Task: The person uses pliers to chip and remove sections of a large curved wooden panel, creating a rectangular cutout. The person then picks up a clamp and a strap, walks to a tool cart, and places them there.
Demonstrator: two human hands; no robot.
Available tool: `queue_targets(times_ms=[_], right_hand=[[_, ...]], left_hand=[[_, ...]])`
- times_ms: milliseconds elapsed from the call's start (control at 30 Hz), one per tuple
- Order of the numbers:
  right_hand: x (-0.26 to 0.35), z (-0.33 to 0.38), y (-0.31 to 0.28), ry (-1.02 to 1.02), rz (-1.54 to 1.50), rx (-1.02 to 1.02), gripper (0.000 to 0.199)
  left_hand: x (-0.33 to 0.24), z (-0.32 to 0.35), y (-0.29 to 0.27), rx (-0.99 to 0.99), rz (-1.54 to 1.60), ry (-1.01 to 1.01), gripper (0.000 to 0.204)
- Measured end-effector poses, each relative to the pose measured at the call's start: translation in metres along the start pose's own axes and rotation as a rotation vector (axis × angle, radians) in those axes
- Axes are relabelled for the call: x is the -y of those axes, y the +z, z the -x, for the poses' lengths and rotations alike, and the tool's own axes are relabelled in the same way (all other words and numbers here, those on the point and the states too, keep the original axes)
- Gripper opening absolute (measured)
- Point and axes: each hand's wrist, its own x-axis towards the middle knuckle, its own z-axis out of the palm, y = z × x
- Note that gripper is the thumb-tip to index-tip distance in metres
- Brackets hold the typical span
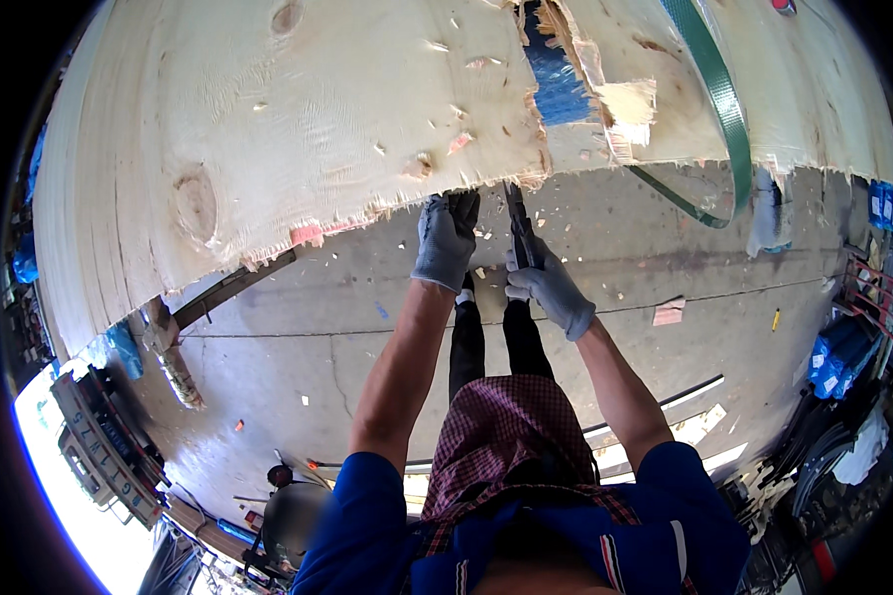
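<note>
My left hand, in a grey glove, is at the splintered near edge of a large pale wooden sheet. Its fingers are curled around something dark that I cannot make out, partly hidden by the sheet. Just to its right, my right hand, also gloved in grey, closes on a long dark tool. The tool points away from me, and its far end reaches the sheet's edge; its kind is not clear. Beyond it, a ragged gap in the wood shows blue material.
A green strap crosses the wood and loops down at the right. Wood chips, a pinkish block and a yellow marker-like stick lie on the concrete floor. Blue-wrapped bundles stand far right; a dark beam sits under the sheet's left.
</note>
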Motion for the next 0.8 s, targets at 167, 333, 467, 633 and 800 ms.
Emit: queue_targets(times_ms=[167, 333, 467, 633, 800], right_hand=[[0.018, -0.012, 0.017, 0.071, 0.095, -0.128, 0.041], [0.006, -0.013, 0.032, 0.049, -0.018, -0.152, 0.036], [-0.01, -0.004, 0.036, 0.157, -0.195, -0.154, 0.035], [-0.039, 0.031, 0.016, 0.293, -0.132, -0.168, 0.03], [-0.001, 0.021, 0.026, 0.082, -0.036, -0.152, 0.033]], left_hand=[[0.001, -0.004, -0.002, -0.007, 0.024, -0.016, 0.015], [0.0, -0.004, -0.004, -0.028, 0.059, -0.036, 0.013], [0.005, -0.013, -0.014, -0.014, 0.038, -0.039, 0.019], [0.01, -0.014, -0.018, 0.123, -0.209, 0.238, 0.024], [0.009, -0.006, -0.01, 0.108, -0.186, 0.19, 0.027]])
